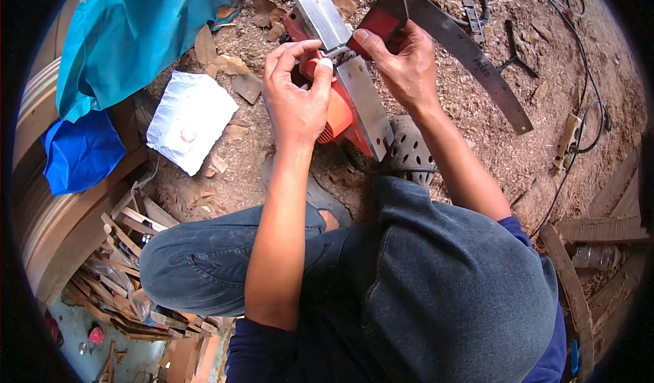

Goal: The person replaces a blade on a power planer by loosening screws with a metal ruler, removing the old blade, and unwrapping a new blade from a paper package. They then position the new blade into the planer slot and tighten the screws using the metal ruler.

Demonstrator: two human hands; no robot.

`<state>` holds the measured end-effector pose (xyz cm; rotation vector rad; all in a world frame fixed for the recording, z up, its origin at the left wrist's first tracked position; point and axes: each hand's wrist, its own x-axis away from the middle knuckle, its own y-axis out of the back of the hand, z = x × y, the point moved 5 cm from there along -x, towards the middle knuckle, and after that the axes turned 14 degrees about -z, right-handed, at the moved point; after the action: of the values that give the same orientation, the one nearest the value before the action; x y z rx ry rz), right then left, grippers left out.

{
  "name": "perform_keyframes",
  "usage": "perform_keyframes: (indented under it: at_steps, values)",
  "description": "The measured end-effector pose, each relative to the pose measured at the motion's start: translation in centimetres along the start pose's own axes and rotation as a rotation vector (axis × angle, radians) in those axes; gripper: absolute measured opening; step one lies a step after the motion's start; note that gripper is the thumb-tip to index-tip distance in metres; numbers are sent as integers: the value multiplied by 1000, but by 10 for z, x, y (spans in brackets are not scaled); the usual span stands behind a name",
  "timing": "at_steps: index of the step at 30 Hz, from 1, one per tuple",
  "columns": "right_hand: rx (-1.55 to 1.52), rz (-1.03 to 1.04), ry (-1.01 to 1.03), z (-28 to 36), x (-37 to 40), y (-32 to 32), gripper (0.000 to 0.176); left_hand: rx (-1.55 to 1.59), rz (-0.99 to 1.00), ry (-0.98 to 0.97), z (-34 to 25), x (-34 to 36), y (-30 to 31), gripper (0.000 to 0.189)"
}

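An orange and silver power planer (364, 104) lies upturned on the ground between my feet, its flat metal base facing up. My right hand (407, 59) grips the dark red handle of a try square (470, 59), thumb on the handle, its long dark blade slanting down to the right. The handle's end meets the planer near the gap between its two metal plates. At the planer's left side is my left hand (300, 87), fingers curled and thumb tip near the gap. Whether it pinches anything small cannot be made out.
Teal cloth (136, 36), a blue cloth (82, 153) and a white crumpled sheet (191, 121) lie left. A black T-shaped tool (516, 53) and cables (579, 36) are at the right. Wood scraps (119, 281) pile lower left; planks (606, 230) lie lower right.
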<state>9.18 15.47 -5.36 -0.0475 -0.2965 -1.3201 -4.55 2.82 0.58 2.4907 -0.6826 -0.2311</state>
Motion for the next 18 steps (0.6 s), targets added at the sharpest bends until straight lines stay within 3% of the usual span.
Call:
perform_keyframes:
  at_steps: [5, 12, 14, 18]
  values:
    - [204, -87, 46, -9, -11, 14, 32, -8, -2, -54, 0, 0, -1, 23]
    - [184, -80, -26, -17, -7, 8, 33, -13, -14, -111, -2, 0, -1, 23]
    - [211, -71, -11, -19, -9, 7, 33, 17, 4, -11, -1, 0, -2, 24]
    - [208, -84, 29, -17, -10, 7, 34, 23, 3, -38, 1, 0, -1, 24]
